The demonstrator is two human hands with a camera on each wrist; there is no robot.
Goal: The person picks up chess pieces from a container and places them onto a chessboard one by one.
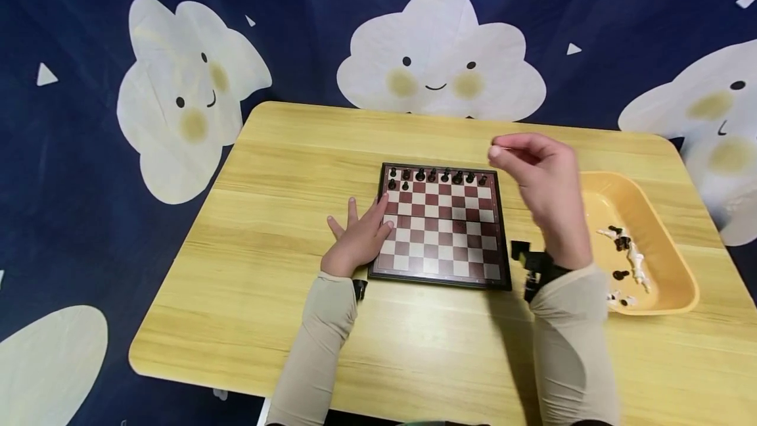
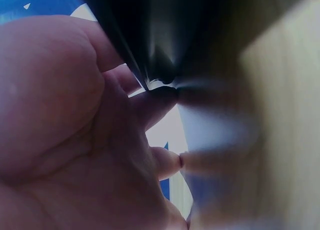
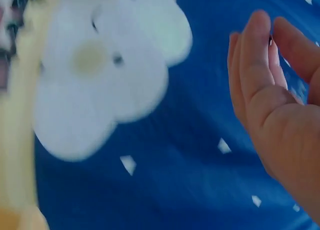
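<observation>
A checkered chessboard (image 1: pixel 437 235) lies on the table, with a row of black chess pieces (image 1: pixel 445 176) along its far edge. Two black pawns (image 1: pixel 405 185) stand in the second row at the left. My left hand (image 1: pixel 357 240) rests with spread fingers against the board's left edge; in the left wrist view its palm is close to the dark board side. Raised above the table right of the board, my right hand (image 1: pixel 547 183) pinches a small black chess piece (image 3: pixel 270 39) between thumb and fingertips. Almost all of that piece is hidden by the fingers.
A yellow tray (image 1: pixel 668 242) stands at the right, partly behind the right forearm. Loose white chess pieces (image 1: pixel 637 265) and black ones lie in it. A dark blue curtain (image 1: pixel 301 38) with white clouds hangs behind the wooden table (image 1: pixel 236 294).
</observation>
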